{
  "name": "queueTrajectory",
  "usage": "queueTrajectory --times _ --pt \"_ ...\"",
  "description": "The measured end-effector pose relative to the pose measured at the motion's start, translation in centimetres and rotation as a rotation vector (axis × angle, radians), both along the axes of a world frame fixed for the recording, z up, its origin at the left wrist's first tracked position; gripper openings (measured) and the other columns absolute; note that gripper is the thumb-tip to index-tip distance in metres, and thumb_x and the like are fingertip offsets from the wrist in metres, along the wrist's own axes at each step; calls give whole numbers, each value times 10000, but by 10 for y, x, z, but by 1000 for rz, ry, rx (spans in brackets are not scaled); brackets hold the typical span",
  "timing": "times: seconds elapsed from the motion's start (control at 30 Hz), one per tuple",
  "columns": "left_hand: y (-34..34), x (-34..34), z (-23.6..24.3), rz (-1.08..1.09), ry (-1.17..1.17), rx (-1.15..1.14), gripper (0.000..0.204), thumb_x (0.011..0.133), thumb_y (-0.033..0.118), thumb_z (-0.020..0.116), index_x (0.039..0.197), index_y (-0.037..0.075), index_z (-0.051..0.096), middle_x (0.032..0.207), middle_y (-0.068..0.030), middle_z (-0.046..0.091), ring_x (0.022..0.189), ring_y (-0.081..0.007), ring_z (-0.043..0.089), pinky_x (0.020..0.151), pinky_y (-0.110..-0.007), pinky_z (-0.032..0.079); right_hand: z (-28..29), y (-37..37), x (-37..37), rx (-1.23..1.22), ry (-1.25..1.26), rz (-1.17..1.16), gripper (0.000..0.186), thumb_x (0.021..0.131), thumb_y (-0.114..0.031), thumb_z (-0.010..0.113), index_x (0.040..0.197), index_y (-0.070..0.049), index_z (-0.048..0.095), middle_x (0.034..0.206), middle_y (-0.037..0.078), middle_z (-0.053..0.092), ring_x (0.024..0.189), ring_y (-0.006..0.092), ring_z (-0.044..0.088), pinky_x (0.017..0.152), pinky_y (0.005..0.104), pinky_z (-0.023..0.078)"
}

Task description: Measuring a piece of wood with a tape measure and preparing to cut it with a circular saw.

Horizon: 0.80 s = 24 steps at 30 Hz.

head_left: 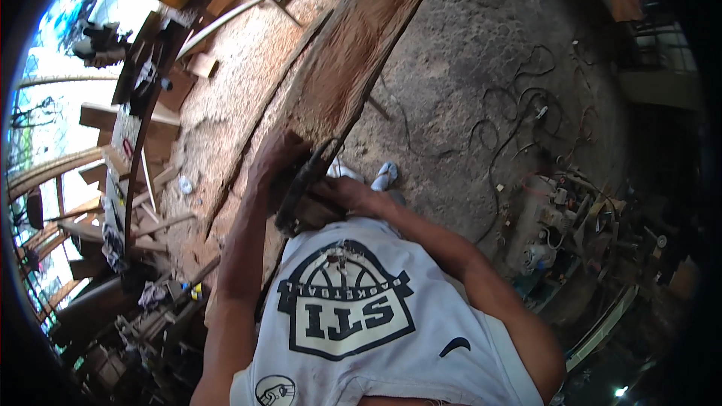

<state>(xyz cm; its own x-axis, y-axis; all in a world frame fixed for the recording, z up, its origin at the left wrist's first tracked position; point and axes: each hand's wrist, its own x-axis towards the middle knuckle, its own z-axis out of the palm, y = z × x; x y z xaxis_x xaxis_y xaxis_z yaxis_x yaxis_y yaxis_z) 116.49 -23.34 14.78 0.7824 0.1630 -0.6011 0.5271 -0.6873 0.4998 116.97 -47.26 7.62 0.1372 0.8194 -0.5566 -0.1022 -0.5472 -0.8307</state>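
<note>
A long, thick wooden plank (346, 53) with a rough, wavy brown surface runs from my body toward the far edge of the view. On its near end sits a dark hand-held power tool (299, 189) with a thick black cord curving over it; its exact kind is hard to make out. My left hand (282, 152) is closed over the tool's far left part, fingers bent down. From the right, my right hand (342, 192) grips its near side, with the fingertips partly hidden. Shavings lie on the plank just ahead of my left hand.
Sawdust and wood offcuts (203, 66) cover the floor on the left, beside stacked boards. A black cable (489, 131) loops over the concrete floor to the right. Machinery with a motor (538, 256) stands at the lower right. My feet (383, 177) are beside the plank.
</note>
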Motion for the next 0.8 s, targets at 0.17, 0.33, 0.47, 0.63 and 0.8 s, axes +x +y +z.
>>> queueTrajectory --times 0.17,0.33,0.47,0.63,0.8 --pt "-4 3 1 15 -103 9 430 931 418 719 830 5 779 704 -196 703 627 -329 693 626 -458 525 9 0 -7 -65 -267 17 607 1068 -642 488 1453 -195 629 1237 261 737 1161 443 702 1006 512 541" --pt "-11 4 18 28 -17 41 363 950 340 713 817 11 790 700 -162 725 615 -254 703 608 -438 520 -4 7 -5 12 -82 -2 532 1111 -541 494 1474 -171 618 1247 252 734 1201 422 693 1038 482 528" --pt "-18 5 32 230 99 -307 452 999 373 675 888 -52 781 742 -119 758 669 -195 712 639 -417 546 5 -3 -1 81 55 3 610 1104 -568 493 1460 -88 618 1225 269 733 1205 425 689 1070 492 510" --pt "-30 13 33 39 48 -94 407 995 356 657 875 -3 806 695 -113 729 647 -162 689 613 -390 519 9 -11 -11 187 -260 -102 572 1092 -567 505 1417 -100 558 1084 265 740 1069 444 723 920 529 568" --pt "-30 18 16 9 138 73 463 969 422 683 852 -14 783 674 -110 702 643 -156 656 614 -411 514 -5 -11 -6 306 -134 -123 548 1097 -506 495 1366 -33 562 1040 270 739 1016 434 735 901 541 574"
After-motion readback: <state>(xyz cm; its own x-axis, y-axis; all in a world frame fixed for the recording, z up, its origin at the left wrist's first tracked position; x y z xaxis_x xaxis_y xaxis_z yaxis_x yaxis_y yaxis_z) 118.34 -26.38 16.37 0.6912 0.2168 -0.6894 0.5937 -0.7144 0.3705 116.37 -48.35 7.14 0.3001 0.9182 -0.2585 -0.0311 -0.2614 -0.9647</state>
